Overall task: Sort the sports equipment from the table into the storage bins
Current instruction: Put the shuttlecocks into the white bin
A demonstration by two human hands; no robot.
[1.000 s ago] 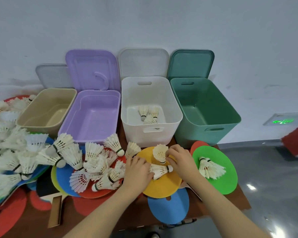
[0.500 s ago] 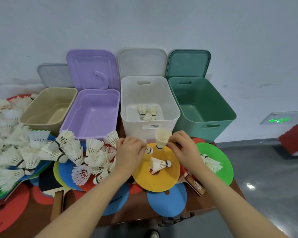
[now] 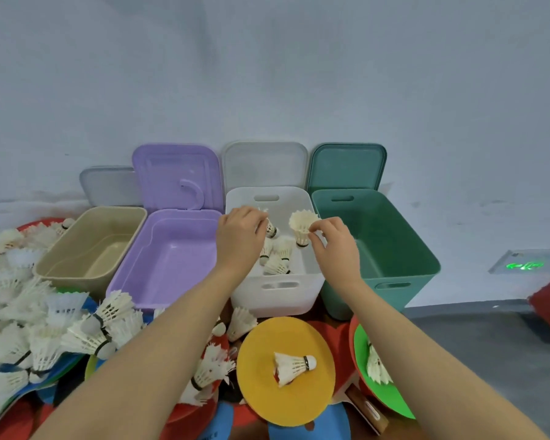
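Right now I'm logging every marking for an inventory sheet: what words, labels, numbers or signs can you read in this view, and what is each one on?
Nothing here can be quoted as readable text.
Green glowing sign on the grey floor-level panel at right: an arrow-like symbol, too blurred to read.
Dark lettering on the round blue plastic disc at the near edge: cut off and too small to read.
Label on the brown wooden paddle handle: too blurred to read.
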